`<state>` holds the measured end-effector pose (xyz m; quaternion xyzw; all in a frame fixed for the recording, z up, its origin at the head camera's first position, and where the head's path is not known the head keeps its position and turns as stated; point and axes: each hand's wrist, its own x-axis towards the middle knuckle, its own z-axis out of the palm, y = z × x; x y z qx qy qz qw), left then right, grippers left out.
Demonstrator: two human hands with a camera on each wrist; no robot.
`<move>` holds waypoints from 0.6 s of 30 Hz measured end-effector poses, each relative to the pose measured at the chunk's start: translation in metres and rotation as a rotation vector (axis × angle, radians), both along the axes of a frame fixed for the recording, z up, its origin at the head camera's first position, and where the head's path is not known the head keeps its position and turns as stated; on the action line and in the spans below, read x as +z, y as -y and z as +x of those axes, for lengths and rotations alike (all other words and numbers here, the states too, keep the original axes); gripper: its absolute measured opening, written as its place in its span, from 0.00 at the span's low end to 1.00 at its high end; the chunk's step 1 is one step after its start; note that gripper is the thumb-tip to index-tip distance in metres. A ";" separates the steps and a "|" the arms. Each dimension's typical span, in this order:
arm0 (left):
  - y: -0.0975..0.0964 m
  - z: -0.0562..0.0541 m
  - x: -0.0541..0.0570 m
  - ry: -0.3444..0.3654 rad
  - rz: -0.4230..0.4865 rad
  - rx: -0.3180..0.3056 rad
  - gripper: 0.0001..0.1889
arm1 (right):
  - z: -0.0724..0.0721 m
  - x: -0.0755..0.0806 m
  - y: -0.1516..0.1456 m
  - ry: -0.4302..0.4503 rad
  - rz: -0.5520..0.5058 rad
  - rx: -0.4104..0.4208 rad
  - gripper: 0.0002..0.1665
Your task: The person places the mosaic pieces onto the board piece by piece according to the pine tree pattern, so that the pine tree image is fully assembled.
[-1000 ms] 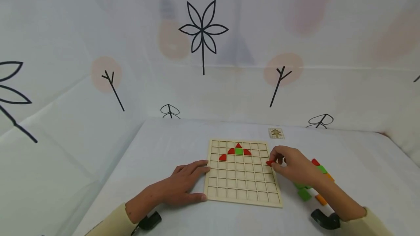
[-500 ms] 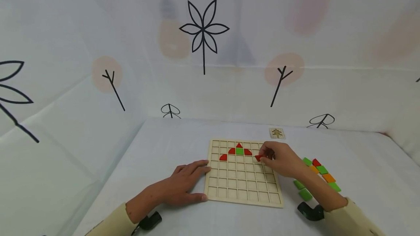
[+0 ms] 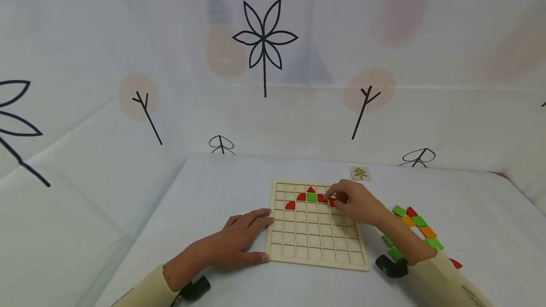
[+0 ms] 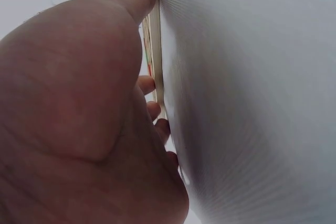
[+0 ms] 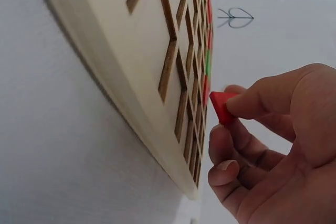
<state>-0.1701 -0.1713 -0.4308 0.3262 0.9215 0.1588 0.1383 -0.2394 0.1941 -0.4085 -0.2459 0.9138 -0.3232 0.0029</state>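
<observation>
Taking the wooden board [image 3: 315, 253] as a clock with twelve on its far side, I see the left hand [image 3: 241, 240] at nine o'clock, fingers and thumb apart, their tips against the edge. The right hand [image 3: 361, 205] reaches in from three o'clock and pinches a small red piece [image 5: 223, 109] at about one o'clock on the grid; whether it touches the wood I can't tell. Near twelve sit a red triangle [image 3: 311, 189] and a green square [image 3: 312, 197]. Loose tiles [image 3: 427, 232] lie off at three o'clock, a patterned card [image 3: 360, 173] at one.
</observation>
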 end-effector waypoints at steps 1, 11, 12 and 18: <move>0.000 0.000 0.000 0.001 0.002 0.001 0.45 | 0.000 -0.001 0.001 0.008 0.002 -0.005 0.14; 0.001 0.000 -0.002 -0.004 0.003 0.000 0.45 | -0.002 -0.007 0.000 0.042 0.037 -0.066 0.08; 0.001 0.000 -0.002 -0.003 0.004 0.000 0.45 | -0.003 -0.007 -0.001 0.034 0.037 -0.067 0.09; 0.002 -0.001 -0.003 -0.010 0.009 -0.007 0.45 | -0.001 -0.006 0.000 -0.008 0.044 -0.056 0.09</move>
